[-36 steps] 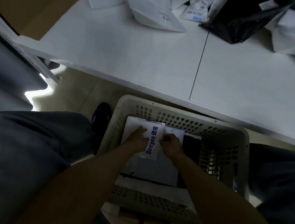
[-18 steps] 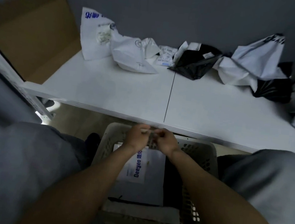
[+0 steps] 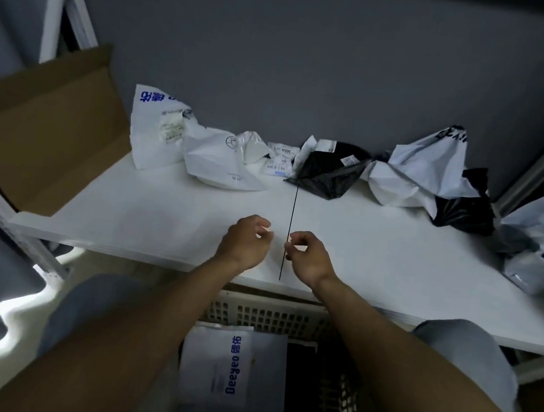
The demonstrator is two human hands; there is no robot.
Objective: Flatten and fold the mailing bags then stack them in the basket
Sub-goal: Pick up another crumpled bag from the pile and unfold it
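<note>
Both hands are up over the near middle of the white surface [image 3: 377, 251], one on each side of the dark seam that runs down it. The left hand [image 3: 244, 241] and the right hand [image 3: 305, 255] are both loosely curled, fingers bent in toward the thumbs, holding nothing, and not touching each other.

The crumpled mailing bags are all lined up along the far edge against the grey wall: a tall white bag [image 3: 157, 128] with blue print on the far left, a flatter white bag [image 3: 221, 166] just beside it, a black bag [image 3: 328, 175] around the middle, then a big white bag [image 3: 427, 166] with another black bag [image 3: 463, 210] at its right. A few greyish ones [image 3: 537, 249] sit off at the far right edge.

The basket [image 3: 271, 317] is down below the near edge of the surface, between the person's knees. A folded white bag with "Deeyeo" in blue [image 3: 217, 364] lies flat on top inside it, with something dark beside it on the right.

A cardboard box [image 3: 42, 125] sits to the left.
</note>
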